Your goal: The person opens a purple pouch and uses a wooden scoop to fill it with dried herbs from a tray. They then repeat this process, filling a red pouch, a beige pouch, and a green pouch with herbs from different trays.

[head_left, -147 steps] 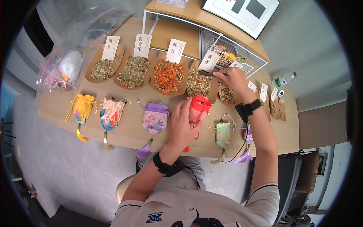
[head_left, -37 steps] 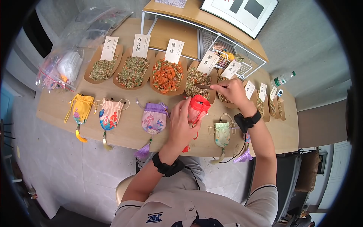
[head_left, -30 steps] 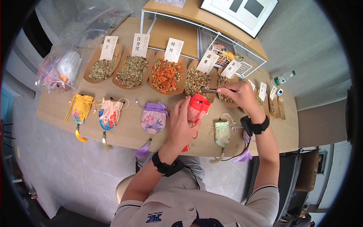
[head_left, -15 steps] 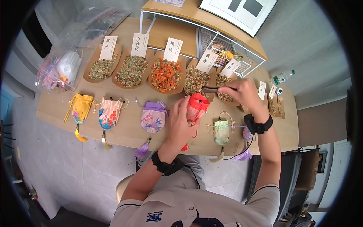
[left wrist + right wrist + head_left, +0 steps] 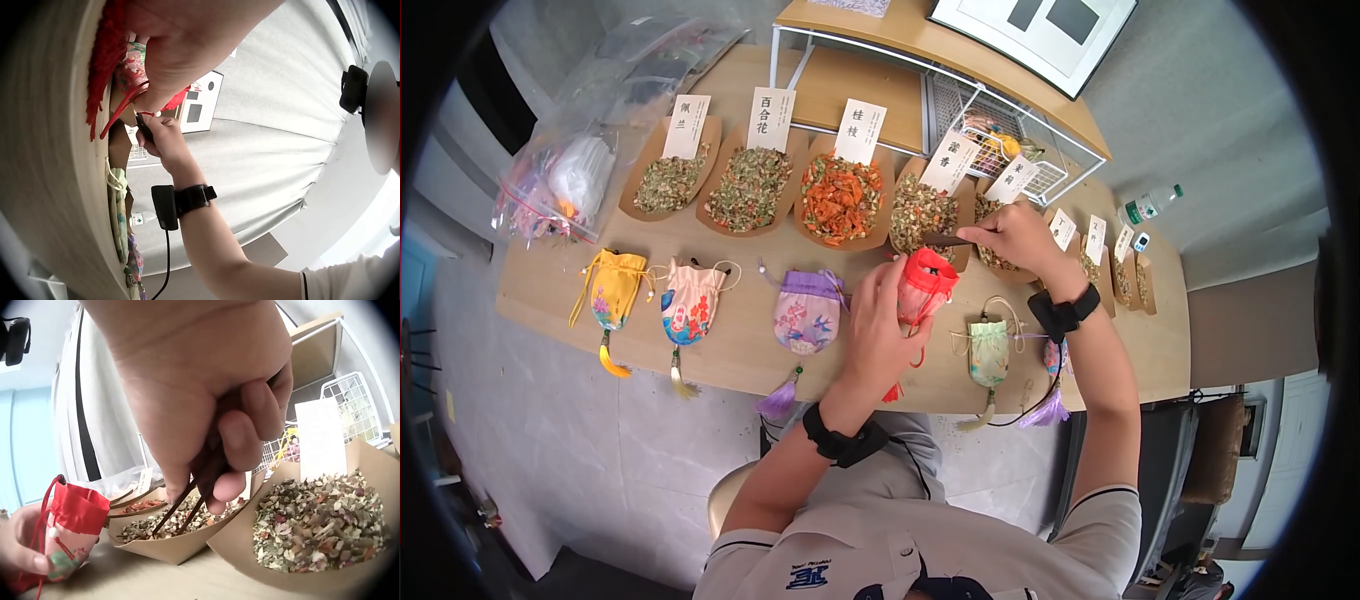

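Observation:
In the head view my left hand (image 5: 874,325) grips a red and pink drawstring pouch (image 5: 927,285), its red mouth spread and facing up. A red cord and tassel hang from the pouch. My right hand (image 5: 1015,240) holds dark tongs (image 5: 945,240) over the near end of a paper tray of dried herbs (image 5: 922,212), just beyond the pouch. Two slim prongs of the tongs (image 5: 181,515) point down into the herbs in the right wrist view, slightly apart. Close to the right hand stands another herb tray (image 5: 319,525).
More labelled herb trays line the back, one with orange pieces (image 5: 840,200). Along the front edge lie a yellow pouch (image 5: 616,290), a peach pouch (image 5: 692,300), a purple pouch (image 5: 808,310) and a green pouch (image 5: 988,352). A shelf (image 5: 960,50) and bottle (image 5: 1145,208) stand behind.
The tongs have shifted about over the same herb tray. In the last half second the right hand has moved slightly left and away from the body. The left hand keeps holding the red pouch in place.

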Available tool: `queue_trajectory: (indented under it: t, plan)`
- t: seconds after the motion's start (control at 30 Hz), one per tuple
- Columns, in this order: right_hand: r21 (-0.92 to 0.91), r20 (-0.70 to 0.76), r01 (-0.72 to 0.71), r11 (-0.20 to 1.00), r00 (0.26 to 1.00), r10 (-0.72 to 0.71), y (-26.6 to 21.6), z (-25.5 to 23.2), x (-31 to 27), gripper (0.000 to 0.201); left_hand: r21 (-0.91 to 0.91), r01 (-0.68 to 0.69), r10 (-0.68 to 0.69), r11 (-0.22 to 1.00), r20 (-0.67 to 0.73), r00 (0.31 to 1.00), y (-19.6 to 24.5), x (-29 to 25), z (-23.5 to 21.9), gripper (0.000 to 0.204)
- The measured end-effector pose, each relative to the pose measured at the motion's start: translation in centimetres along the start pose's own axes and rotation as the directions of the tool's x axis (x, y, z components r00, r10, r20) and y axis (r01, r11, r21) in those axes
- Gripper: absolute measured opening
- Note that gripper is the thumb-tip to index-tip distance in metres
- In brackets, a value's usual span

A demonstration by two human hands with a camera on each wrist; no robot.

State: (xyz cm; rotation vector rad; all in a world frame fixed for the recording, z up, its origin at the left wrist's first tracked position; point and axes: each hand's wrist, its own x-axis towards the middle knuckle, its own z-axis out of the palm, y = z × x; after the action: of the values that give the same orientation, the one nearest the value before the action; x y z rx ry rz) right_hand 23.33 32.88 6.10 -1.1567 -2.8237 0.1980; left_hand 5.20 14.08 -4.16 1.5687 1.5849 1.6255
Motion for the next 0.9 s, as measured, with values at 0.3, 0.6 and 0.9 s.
queue_trajectory:
  t: [0.3,0.6,0.9]
  plan:
    - [0.115,0.047,-0.031,0.993,0.999,0.026,-1.5,0.3,0.4,0.055,0.007,-0.008,0.008,1.0,-0.014,1.0,-0.1,0.0,0.1,0.089]
    - [0.108,0.073,-0.058,0.992,0.996,0.05,-2.2,0.4,1.1,0.047,-0.03,0.015,-0.015,0.999,0.002,1.0,-0.2,-0.1,0.2,0.088]
    - [0.018,-0.076,-0.003,1.0,0.997,0.005,-4.0,0.1,0.7,0.04,-0.026,0.008,-0.007,1.0,0.006,1.0,0.0,-0.1,0.0,0.088]
